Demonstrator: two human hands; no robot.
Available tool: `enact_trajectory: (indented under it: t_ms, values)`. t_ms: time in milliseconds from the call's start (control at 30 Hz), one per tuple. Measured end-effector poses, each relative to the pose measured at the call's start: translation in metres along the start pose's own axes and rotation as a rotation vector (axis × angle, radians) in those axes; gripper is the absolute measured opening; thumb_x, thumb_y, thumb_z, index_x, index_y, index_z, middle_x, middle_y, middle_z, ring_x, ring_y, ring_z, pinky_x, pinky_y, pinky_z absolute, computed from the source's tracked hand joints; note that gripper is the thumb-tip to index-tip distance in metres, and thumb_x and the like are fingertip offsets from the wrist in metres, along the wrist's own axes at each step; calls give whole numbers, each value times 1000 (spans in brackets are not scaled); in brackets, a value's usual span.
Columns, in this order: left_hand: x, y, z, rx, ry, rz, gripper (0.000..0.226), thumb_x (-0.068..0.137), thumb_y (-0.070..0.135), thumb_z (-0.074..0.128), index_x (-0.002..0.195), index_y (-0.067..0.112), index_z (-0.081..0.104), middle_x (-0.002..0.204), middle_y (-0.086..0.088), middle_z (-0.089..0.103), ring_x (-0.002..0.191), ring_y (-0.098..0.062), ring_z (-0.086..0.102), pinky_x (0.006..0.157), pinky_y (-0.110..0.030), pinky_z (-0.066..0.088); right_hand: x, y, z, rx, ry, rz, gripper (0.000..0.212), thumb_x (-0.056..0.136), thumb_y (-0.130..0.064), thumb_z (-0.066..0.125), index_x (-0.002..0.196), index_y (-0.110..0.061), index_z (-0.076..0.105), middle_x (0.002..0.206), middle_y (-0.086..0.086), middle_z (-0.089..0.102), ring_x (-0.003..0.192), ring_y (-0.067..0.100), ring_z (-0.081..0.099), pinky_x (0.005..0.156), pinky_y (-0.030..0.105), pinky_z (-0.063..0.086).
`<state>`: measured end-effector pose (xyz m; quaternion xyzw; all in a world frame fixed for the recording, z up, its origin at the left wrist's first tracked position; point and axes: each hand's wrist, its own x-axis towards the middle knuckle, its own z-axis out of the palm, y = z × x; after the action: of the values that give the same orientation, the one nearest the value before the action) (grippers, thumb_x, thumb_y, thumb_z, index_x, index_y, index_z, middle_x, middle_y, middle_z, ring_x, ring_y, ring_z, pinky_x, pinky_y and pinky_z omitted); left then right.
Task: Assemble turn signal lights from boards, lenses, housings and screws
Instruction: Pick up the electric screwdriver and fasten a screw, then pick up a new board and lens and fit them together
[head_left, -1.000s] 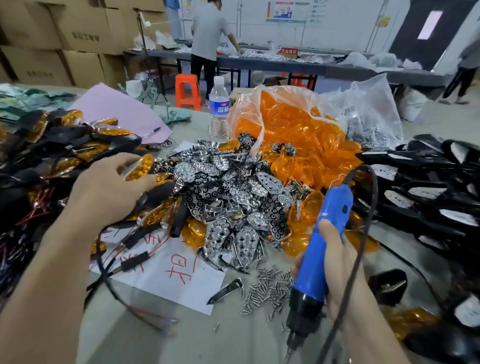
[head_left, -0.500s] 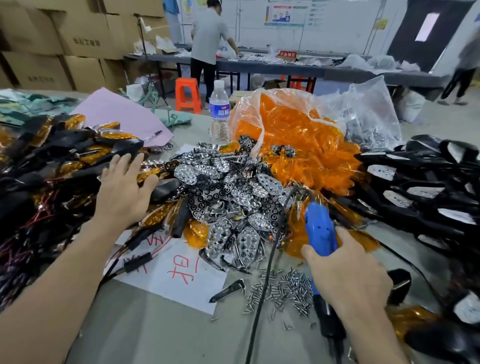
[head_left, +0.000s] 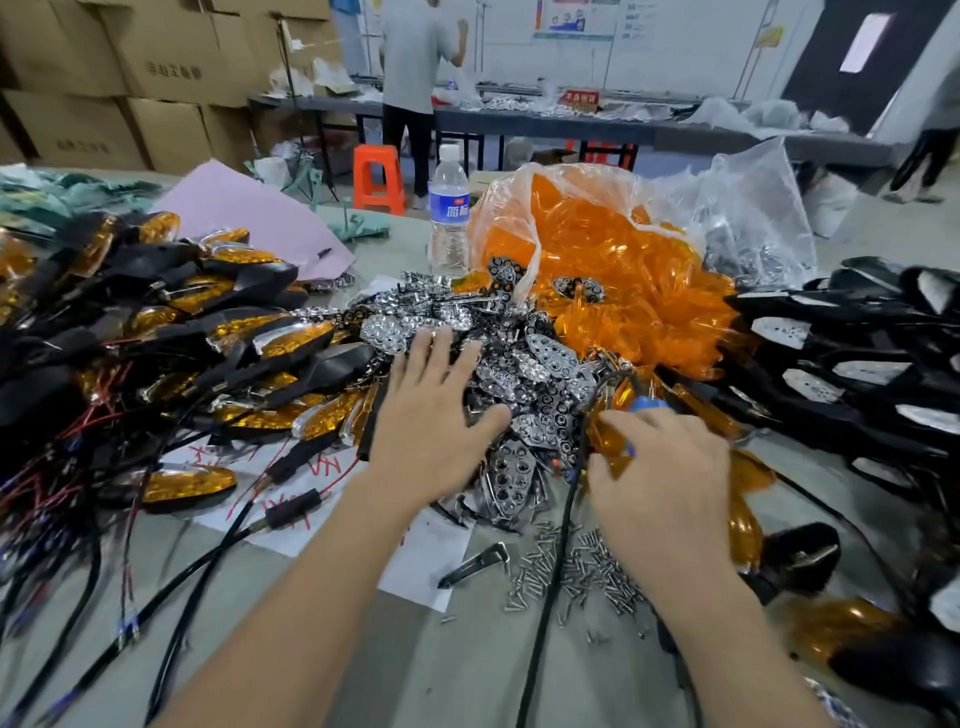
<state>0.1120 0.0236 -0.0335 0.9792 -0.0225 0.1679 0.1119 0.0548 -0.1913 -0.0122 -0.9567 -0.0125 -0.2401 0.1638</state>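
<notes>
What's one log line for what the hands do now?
left hand open over chrome boards | right hand over blue screwdriver | screws loose nearby

Both bare arms reach forward from the lower edge, the left hand (head_left: 431, 421) palm down with fingers (head_left: 427, 358) spread wide and thumb out to the right, the right hand (head_left: 660, 478) just beside it, also palm down, its fingers loosely extended and angled leftward.
</notes>
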Motion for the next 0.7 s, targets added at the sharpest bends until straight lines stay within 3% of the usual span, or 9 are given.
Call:
enact_trajectory:
  t_ms: [67, 167, 233, 300, 400, 500, 567, 633, 700]
  values:
    - [-1, 12, 15, 14, -69, -16, 85, 98, 73, 28, 165, 32, -5, 171, -2, -18, 157, -22, -22, 126, -43, -13, 8, -18, 12, 88, -109, -89, 44, 88, -20, 70, 132, -20, 67, 128, 2, 67, 126, 27, 54, 109, 45, 34]
    - [-5, 16, 27, 9, -119, -33, 77, 104, 64, 27, 166, 27, -1, 173, -7, -12, 160, -27, -13, 129, -45, -8, 30, -38, 29, 6, -406, -119, 69, 97, -22, 54, 161, -21, 28, 163, 4, 35, 151, 28, 25, 123, 45, 18]
    - [-7, 13, 29, -46, -98, -32, 72, 106, 59, 30, 166, 29, 4, 174, -5, -7, 160, -25, -9, 128, -43, -8, 40, -43, 38, -52, -532, -108, 73, 99, -22, 49, 164, -21, 16, 169, 8, 20, 156, 30, 14, 127, 47, 13]
    - [-10, 11, 29, -112, -61, -23, 64, 107, 50, 38, 165, 32, 15, 174, -2, 5, 161, -23, -1, 128, -42, -6, 44, -44, 43, -128, -520, -147, 61, 99, -22, 47, 157, -19, 31, 162, 11, 33, 150, 31, 27, 124, 48, 20]
    - [-15, 7, 24, -148, 12, -21, 51, 105, 36, 53, 154, 31, 44, 167, 2, 34, 157, -22, 21, 127, -48, 4, 41, -45, 40, -190, -388, -243, 30, 94, -23, 56, 124, -27, 62, 122, 0, 65, 123, 26, 53, 111, 44, 29]
    - [-16, 11, 15, -56, 126, 24, 22, 98, 26, 65, 117, 26, 76, 137, 2, 67, 140, -23, 51, 125, -55, 12, 37, -40, 38, -73, -300, -194, 20, 95, -25, 62, 110, -34, 71, 112, -6, 66, 121, 22, 52, 111, 39, 23]
    - [-18, 19, 10, -62, 158, 39, 17, 94, 20, 65, 100, 25, 80, 116, 5, 76, 124, -19, 63, 126, -52, 12, 35, -35, 36, 2, -289, -189, 22, 98, -22, 59, 109, -35, 73, 111, -6, 66, 119, 22, 52, 108, 35, 23]
    - [-23, 29, 5, -137, 156, 57, 26, 87, 18, 62, 107, 28, 77, 111, 9, 76, 113, -17, 66, 126, -45, 15, 33, -34, 32, 61, -247, -190, 23, 99, -18, 59, 103, -33, 77, 101, -4, 69, 109, 23, 57, 97, 35, 29]
    - [-28, 39, -4, -286, 124, 41, 53, 81, 23, 61, 131, 37, 64, 116, 10, 75, 104, -20, 67, 116, -38, 36, 35, -33, 28, 210, -197, -132, 23, 98, -16, 60, 94, -28, 79, 95, -1, 68, 101, 26, 60, 93, 36, 38]
